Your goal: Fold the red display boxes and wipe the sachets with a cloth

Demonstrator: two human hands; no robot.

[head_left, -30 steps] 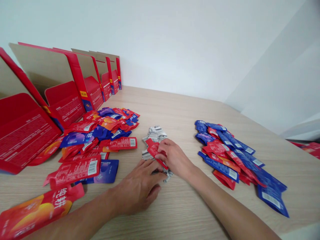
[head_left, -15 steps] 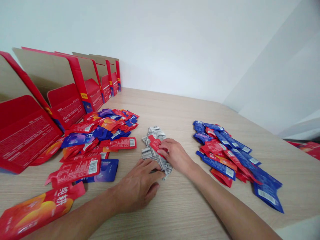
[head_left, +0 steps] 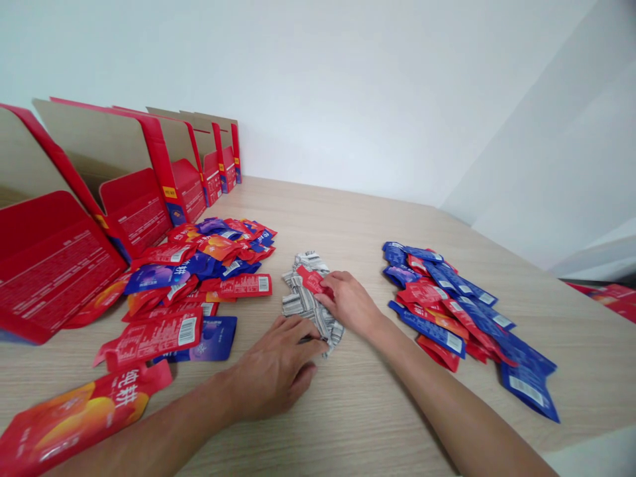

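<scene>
A crumpled grey-and-white striped cloth (head_left: pixel 297 305) lies on the table between my hands. On top of it is a small red pouch (head_left: pixel 310 279), partly covered by my right hand (head_left: pixel 350 303). The fingers of that hand are bent together and gripping the pouch's near side. My left hand (head_left: pixel 281 364) rests palm down at the cloth's near left edge, fingers stretched out over the fabric and thumb apart. To the left is a heap of red and blue pouches (head_left: pixel 199 258). A second pile of blue and red pouches (head_left: pixel 447 298) lies to the right.
Several red cardboard boxes (head_left: pixel 136 202) with raised flaps stand in a row along the left. A large red-orange pouch (head_left: pixel 74 421) lies by my left forearm. The pale wood table (head_left: pixel 318 205) meets a white wall (head_left: pixel 348 99). More red items (head_left: pixel 611 298) show at the far right.
My right hand and the red pouch have shifted slightly away from me over the cloth, uncovering more stripes below. My left hand stays in place.
</scene>
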